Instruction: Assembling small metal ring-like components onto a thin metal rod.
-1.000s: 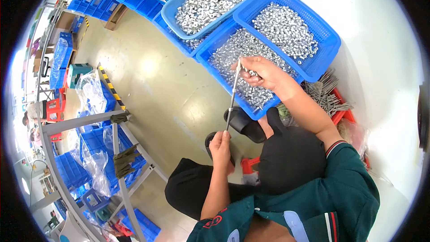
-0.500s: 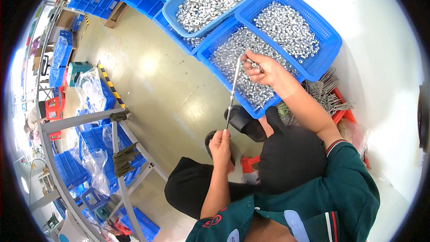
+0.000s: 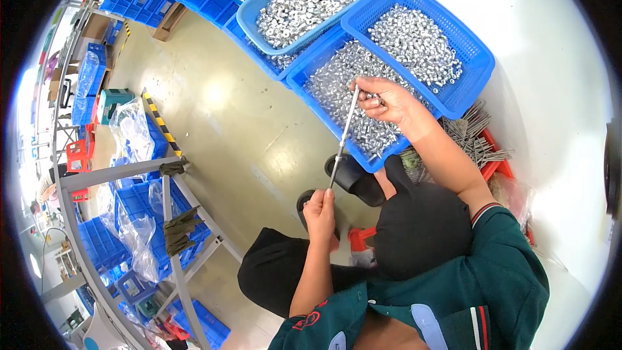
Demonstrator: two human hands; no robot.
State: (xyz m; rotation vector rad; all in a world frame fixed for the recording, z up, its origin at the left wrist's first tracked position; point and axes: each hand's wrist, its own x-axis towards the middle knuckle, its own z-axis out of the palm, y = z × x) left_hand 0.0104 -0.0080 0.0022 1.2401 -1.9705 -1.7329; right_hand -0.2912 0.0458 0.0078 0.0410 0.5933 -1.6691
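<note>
A thin silvery metal rod (image 3: 344, 136) slants up between my hands. My left hand (image 3: 320, 215) pinches its lower end above my lap. Around the upper end, my right hand (image 3: 387, 100) has thumb and forefinger closed at the tip, while its other fingers curl over several small silvery cylindrical metal pieces (image 3: 374, 98). Whether one of those pieces sits on the tip cannot be made out. Below the right hand is a blue bin (image 3: 320, 117) filled with similar loose pieces (image 3: 334, 81).
A blue perforated basket (image 3: 481, 58) of small pieces rests over the bin's far right side. Beyond it sits a light-blue basket (image 3: 243, 24) of washer-like parts. Loose rods (image 3: 468, 131) lie by a red container (image 3: 504, 168) at right. A grey metal frame (image 3: 123, 172) stands at left.
The rod's upper end and my right hand have shifted slightly right and down. The rod leans further right. My left hand keeps its pinch, almost in place.
</note>
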